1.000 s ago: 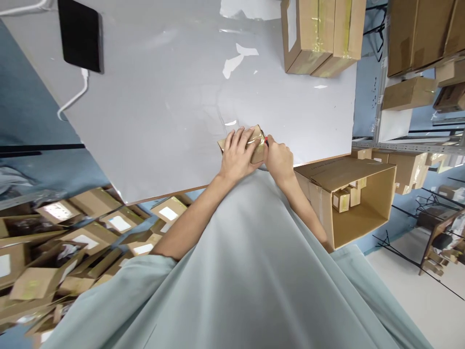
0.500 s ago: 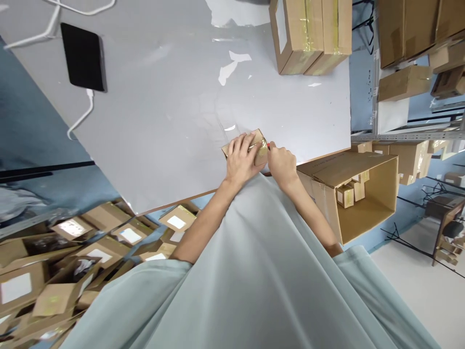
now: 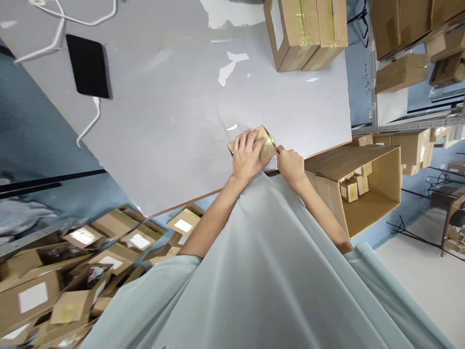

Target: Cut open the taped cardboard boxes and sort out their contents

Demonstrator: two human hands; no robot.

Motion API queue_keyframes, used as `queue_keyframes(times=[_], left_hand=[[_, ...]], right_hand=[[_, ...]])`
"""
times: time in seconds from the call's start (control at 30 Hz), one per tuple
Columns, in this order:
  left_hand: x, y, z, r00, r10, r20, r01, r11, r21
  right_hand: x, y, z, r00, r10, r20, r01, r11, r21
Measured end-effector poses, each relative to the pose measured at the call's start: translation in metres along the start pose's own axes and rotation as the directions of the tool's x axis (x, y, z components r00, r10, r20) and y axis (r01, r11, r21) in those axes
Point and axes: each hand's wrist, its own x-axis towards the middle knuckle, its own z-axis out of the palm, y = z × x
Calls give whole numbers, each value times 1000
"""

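Note:
A small cardboard box with clear tape on it rests near the front edge of the table. My left hand grips it from above, fingers curled over its top and left part. Close by the box's right end, my right hand is closed around a small red tool. Only a bit of that tool shows, at the taped edge of the box; the rest is hidden in the fist.
On the grey table, two taped cartons stand at the back right and a black phone-like device with white cable lies left. A large open carton holding small boxes is at right. Many boxes lie below left.
My right hand with the red tool has moved slightly right, away from the middle of the box to its right end. My left hand keeps its hold. The whole view has shifted a little.

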Motion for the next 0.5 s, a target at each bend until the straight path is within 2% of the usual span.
queue_keyframes(times=[0.13, 0.23, 0.37, 0.5], left_hand=[[-1, -3, 1, 1000, 19, -14, -19, 1000, 4], [-3, -6, -1, 1000, 20, -8, -20, 1000, 9], [-4, -9, -3, 1000, 15, 14, -15, 1000, 16], [-3, -7, -5, 999, -20, 40, 18, 999, 42]], right_hand=[[6, -3, 4, 1000, 6, 11, -7, 1000, 12], [-7, -1, 5, 1000, 20, 7, -20, 1000, 18], [-33, 15, 4, 999, 25, 37, -27, 999, 42], [-33, 30, 1, 999, -50, 19, 48, 995, 89]])
